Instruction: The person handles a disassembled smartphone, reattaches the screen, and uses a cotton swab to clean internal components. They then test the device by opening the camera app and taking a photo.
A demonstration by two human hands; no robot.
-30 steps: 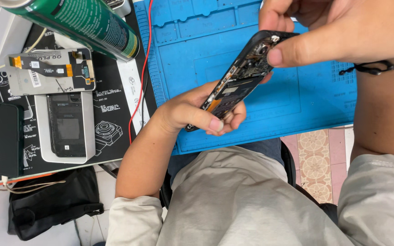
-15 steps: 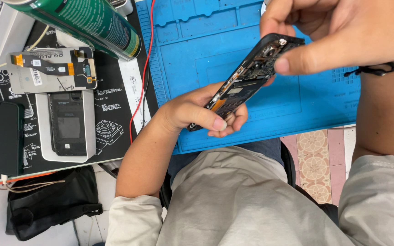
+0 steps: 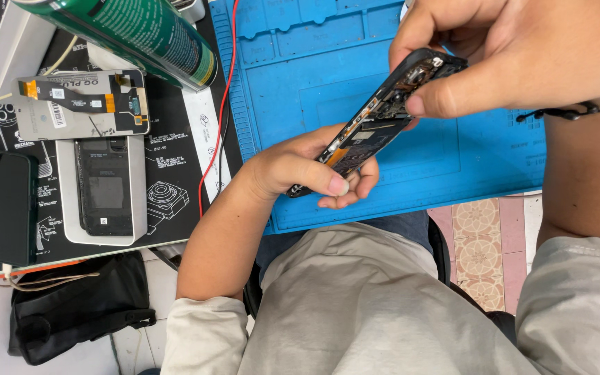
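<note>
Count, from where I stand: one opened black smartphone with exposed internals in hand; one white-framed phone back shell lying flat on the dark printed work mat; one grey display panel with orange flex cables just above it, overlapping its top edge; one black phone face-down at the far side of the mat; one green cylindrical spray can lying on its side; one red wire running down the edge between the two mats; one black pouch below the bench edge; one blue silicone repair mat.

Left hand: fingers curled closed round the lower end of the opened phone, thumb pressed along its edge, fingertips underneath.

Right hand: pinched narrowly on the upper end, thumb on the top corner; a black cord sits at the wrist.

Opened phone: held in the air above the blue mat, not touching it. Long axis runs diagonally, lower end toward the person's body and left, upper end away and to the right. Open side with boards and flex cables is turned up toward the camera, the body tilted on edge.
</note>
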